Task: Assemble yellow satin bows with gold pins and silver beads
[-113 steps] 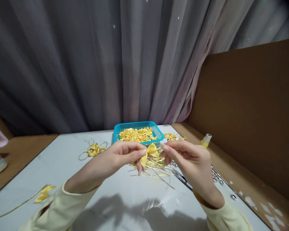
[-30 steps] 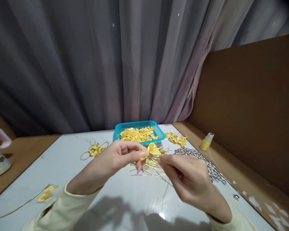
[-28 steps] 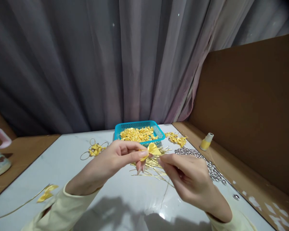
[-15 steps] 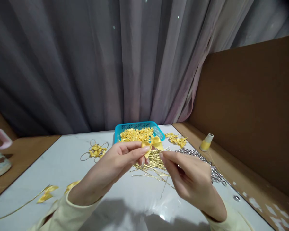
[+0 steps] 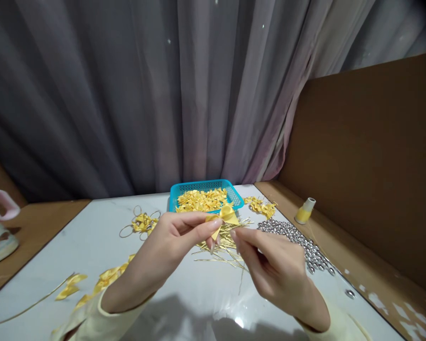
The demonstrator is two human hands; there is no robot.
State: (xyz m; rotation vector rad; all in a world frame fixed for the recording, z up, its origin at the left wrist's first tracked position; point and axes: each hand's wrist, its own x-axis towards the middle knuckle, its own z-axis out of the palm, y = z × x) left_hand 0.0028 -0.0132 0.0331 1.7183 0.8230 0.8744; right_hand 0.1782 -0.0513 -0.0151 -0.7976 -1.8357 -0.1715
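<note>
A yellow satin ribbon bow (image 5: pixel 228 215) is pinched between the thumb and fingers of my left hand (image 5: pixel 188 234), above the middle of the table. Just right of the bow, my right hand (image 5: pixel 270 260) has thumb and forefinger pressed together. Whatever lies in that pinch is too small or hidden to make out. Beneath and behind both hands lies a loose pile of gold twist ties (image 5: pixel 227 239). Beyond it, a blue plastic basket (image 5: pixel 173 192) holds a heap of yellow bows (image 5: pixel 200 199).
Silvery beads (image 5: pixel 287 230) spread to the right, near a thread spool (image 5: pixel 304 211). Bows with gold loops (image 5: pixel 142 222) lie at left, more bows (image 5: pixel 108 278) by my left forearm. A pink-handled mug (image 5: pixel 0 232) stands far left. A cardboard wall (image 5: pixel 369 166) rises at right.
My right hand has moved slightly left and down, closer to the bow. The bow has turned and tilted a little in my left fingers. More bows show beside my left forearm.
</note>
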